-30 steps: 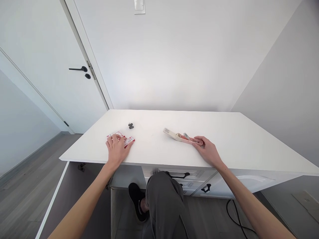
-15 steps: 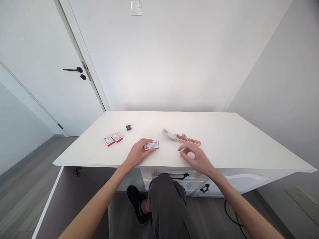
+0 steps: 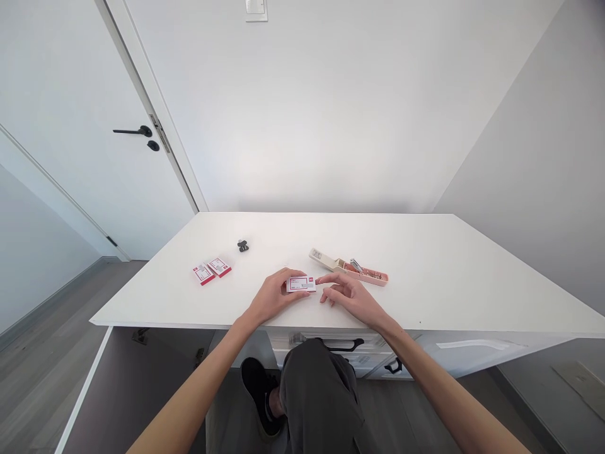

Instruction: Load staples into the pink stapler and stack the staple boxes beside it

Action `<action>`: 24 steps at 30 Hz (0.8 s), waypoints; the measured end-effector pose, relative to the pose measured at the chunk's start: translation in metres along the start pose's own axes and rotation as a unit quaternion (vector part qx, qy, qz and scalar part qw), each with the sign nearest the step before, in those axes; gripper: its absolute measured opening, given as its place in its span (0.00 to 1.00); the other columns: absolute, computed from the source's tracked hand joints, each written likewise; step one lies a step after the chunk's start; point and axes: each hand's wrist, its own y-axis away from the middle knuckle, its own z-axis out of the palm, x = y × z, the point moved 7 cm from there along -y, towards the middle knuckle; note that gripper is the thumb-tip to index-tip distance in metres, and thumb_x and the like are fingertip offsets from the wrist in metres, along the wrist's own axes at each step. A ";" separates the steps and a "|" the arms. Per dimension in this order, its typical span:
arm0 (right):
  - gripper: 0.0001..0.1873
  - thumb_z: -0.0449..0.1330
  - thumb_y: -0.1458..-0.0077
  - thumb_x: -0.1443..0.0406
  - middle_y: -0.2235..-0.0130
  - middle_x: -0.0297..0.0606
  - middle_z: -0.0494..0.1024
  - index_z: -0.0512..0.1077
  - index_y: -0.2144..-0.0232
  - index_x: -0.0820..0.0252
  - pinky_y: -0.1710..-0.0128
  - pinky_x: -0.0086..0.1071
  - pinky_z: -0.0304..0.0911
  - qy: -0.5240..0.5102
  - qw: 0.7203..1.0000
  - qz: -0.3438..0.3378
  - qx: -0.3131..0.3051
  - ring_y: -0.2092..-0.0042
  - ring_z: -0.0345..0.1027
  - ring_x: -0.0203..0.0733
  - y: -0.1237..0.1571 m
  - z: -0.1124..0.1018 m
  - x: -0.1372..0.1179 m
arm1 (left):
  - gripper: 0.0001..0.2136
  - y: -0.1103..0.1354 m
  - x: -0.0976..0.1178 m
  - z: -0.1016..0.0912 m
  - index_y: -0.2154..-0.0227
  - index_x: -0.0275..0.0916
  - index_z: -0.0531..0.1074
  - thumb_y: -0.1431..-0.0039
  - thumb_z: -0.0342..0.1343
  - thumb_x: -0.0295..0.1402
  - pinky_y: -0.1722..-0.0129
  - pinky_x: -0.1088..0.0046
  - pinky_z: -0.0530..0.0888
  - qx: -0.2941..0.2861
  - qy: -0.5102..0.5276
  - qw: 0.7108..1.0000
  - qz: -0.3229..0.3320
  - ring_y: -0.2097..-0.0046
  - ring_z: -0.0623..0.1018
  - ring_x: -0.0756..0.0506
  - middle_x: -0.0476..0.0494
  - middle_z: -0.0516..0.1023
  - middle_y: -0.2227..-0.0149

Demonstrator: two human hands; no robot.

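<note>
While left hand point(image 3: 276, 296) pinches small red-white box point(image 3: 301, 284) between thumb and fingers, on table point(image 3: 425, 252) near front edge, right hand point(image 3: 350, 297) lies loosely open, holding nothing, index tip at box's right end; contact unclear. Opened stapler point(image 3: 348, 267) just beyond.

Left hand point(image 3: 273, 297) holding small box point(image 3: 301, 284), stapler point(image 3: 348, 267) nearby

White desk point(image 3: 472, 265), door point(image 3: 70, 126), grey floor point(image 3: 47, 340).
</note>
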 end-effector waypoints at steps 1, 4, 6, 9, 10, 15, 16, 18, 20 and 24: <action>0.17 0.61 0.36 0.52 0.56 0.41 0.82 0.73 0.51 0.55 0.58 0.41 0.74 -0.004 1.000 0.004 -0.003 0.58 0.79 0.45 -0.002 0.001 0.000 | 0.21 0.000 0.000 0.000 0.49 0.45 0.76 0.39 0.63 0.50 0.52 0.64 0.74 -0.002 0.000 1.000 0.002 0.50 0.78 0.40 0.43 0.80 0.49; 0.17 0.63 0.38 0.52 0.49 0.43 0.80 0.72 0.53 0.55 0.65 0.37 0.73 -0.027 1.000 0.012 -0.008 0.63 0.80 0.42 -0.010 0.007 0.002 | 0.21 -0.001 0.001 0.001 0.50 0.45 0.77 0.39 0.63 0.51 0.52 0.64 0.74 -0.004 -0.007 1.000 0.007 0.51 0.78 0.40 0.43 0.80 0.51; 0.19 0.64 0.39 0.51 0.47 0.44 0.80 0.71 0.53 0.54 0.69 0.35 0.72 -0.042 0.999 0.020 0.003 0.67 0.79 0.40 -0.016 0.011 0.005 | 0.20 -0.001 0.001 0.000 0.50 0.45 0.77 0.40 0.63 0.51 0.52 0.64 0.74 0.004 -0.012 1.000 0.005 0.52 0.78 0.41 0.44 0.79 0.52; 0.21 0.66 0.42 0.50 0.51 0.42 0.82 0.71 0.53 0.54 0.73 0.34 0.70 -0.046 0.997 0.034 0.058 0.71 0.78 0.38 -0.022 0.010 0.015 | 0.21 0.000 -0.001 0.000 0.47 0.47 0.76 0.40 0.63 0.50 0.53 0.65 0.74 0.013 -0.016 1.000 -0.005 0.53 0.78 0.42 0.44 0.78 0.52; 0.21 0.67 0.42 0.50 0.52 0.42 0.82 0.70 0.54 0.54 0.74 0.33 0.69 -0.044 0.995 0.036 0.078 0.72 0.77 0.38 -0.022 0.008 0.017 | 0.22 0.000 -0.003 0.000 0.46 0.47 0.76 0.40 0.63 0.50 0.54 0.66 0.74 0.016 -0.018 1.000 -0.010 0.53 0.78 0.42 0.44 0.78 0.52; 0.23 0.68 0.44 0.49 0.54 0.42 0.83 0.70 0.53 0.55 0.75 0.34 0.68 -0.051 0.988 0.019 0.145 0.75 0.74 0.36 -0.020 0.001 0.022 | 0.20 0.001 -0.013 -0.001 0.44 0.45 0.72 0.35 0.58 0.47 0.58 0.66 0.75 0.037 -0.012 0.998 -0.046 0.59 0.77 0.45 0.44 0.79 0.51; 0.24 0.68 0.44 0.48 0.54 0.43 0.83 0.70 0.53 0.54 0.76 0.34 0.68 -0.052 0.986 0.014 0.159 0.75 0.74 0.37 -0.019 -0.001 0.021 | 0.19 0.002 -0.014 -0.001 0.44 0.45 0.72 0.34 0.56 0.46 0.58 0.66 0.75 0.043 -0.013 0.998 -0.048 0.60 0.77 0.45 0.44 0.79 0.50; 0.25 0.68 0.44 0.48 0.53 0.44 0.83 0.70 0.51 0.54 0.77 0.34 0.66 -0.045 0.981 0.001 0.188 0.75 0.74 0.38 -0.016 -0.004 0.019 | 0.17 0.002 -0.013 -0.002 0.44 0.44 0.72 0.32 0.54 0.43 0.55 0.65 0.75 0.053 -0.020 0.997 -0.047 0.58 0.77 0.45 0.44 0.80 0.49; 0.23 0.66 0.42 0.48 0.52 0.43 0.82 0.71 0.51 0.53 0.77 0.33 0.65 -0.020 0.976 -0.021 0.218 0.75 0.74 0.38 -0.013 -0.006 0.013 | 0.16 0.002 -0.013 -0.003 0.45 0.44 0.72 0.32 0.53 0.40 0.53 0.65 0.74 0.056 -0.025 0.997 -0.046 0.55 0.77 0.44 0.44 0.80 0.49; 0.14 0.62 0.36 0.52 0.56 0.38 0.83 0.75 0.55 0.51 0.74 0.34 0.66 0.078 0.959 -0.067 0.265 0.74 0.74 0.38 -0.005 -0.005 -0.001 | 0.15 0.003 -0.014 -0.003 0.45 0.45 0.72 0.31 0.51 0.38 0.54 0.65 0.74 0.055 -0.040 0.996 -0.049 0.55 0.78 0.43 0.45 0.80 0.51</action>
